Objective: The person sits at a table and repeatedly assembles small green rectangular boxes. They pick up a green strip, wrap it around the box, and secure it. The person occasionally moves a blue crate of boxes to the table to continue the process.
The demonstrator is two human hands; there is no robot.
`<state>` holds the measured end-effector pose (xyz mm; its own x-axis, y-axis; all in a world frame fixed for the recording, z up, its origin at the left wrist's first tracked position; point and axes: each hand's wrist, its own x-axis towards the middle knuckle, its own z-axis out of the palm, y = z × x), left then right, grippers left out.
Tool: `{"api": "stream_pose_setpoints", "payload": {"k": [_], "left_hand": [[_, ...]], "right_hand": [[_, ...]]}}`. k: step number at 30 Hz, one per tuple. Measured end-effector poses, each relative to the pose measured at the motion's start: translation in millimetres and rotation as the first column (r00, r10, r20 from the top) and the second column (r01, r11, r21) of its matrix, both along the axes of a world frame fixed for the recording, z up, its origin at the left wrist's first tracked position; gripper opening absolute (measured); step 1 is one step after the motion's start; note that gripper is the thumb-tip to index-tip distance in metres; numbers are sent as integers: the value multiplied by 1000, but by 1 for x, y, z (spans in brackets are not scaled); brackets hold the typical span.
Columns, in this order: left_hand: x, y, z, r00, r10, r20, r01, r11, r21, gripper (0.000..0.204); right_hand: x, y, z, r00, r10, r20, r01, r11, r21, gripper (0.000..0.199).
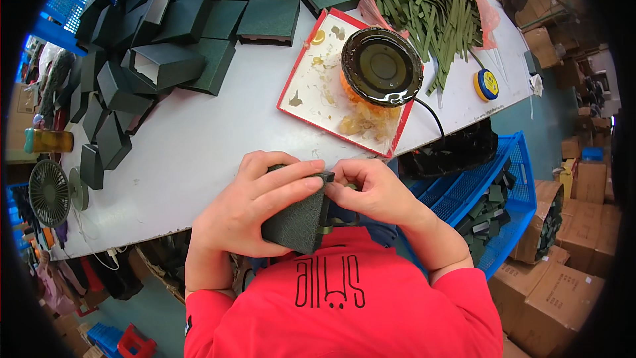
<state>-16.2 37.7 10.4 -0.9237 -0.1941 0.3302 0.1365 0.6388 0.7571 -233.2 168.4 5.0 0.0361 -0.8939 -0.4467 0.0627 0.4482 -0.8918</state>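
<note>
My left hand is wrapped round a dark green textured box, held tilted close to my body at the table's near edge. Its fingers lie over the top, near the box's right edge. At that edge my right hand is closed in a pinch, thumb against forefinger. A narrow olive-green ribbon strip shows beside the box, below the right hand. Part of the strip also seems to lie at the pinching fingers, though they hide most of it. The box's far side is out of sight.
Many dark green boxes crowd the white table's far left. Ahead, a red-edged tray carries a round black pot of brown liquid, with a cable. Beyond sit green strips in a pink bag. A blue crate stands right.
</note>
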Motion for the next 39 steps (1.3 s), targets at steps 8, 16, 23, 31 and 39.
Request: {"api": "stream_pose_setpoints", "payload": {"k": [8,16,23,31,39], "left_hand": [[2,-2,1,997,13,74,-11,1000,-27,91],[7,-8,-2,998,59,11,-59,998,-16,95],[5,-6,0,998,43,43,-40,998,-57,92],[-3,2,6,995,-27,92,40,989,-145,91],[4,-1,-12,983,181,-23,-182,980,-81,91]], "right_hand": [[-3,5,-27,981,-16,194,50,983,-175,19],[-22,21,-41,743,-531,408,663,668,-339,25],[6,19,-11,889,-414,-196,305,854,-422,12],[13,10,-14,961,-177,-215,118,958,-260,18],[2,16,-19,880,-471,-63,400,806,-436,18]]}}
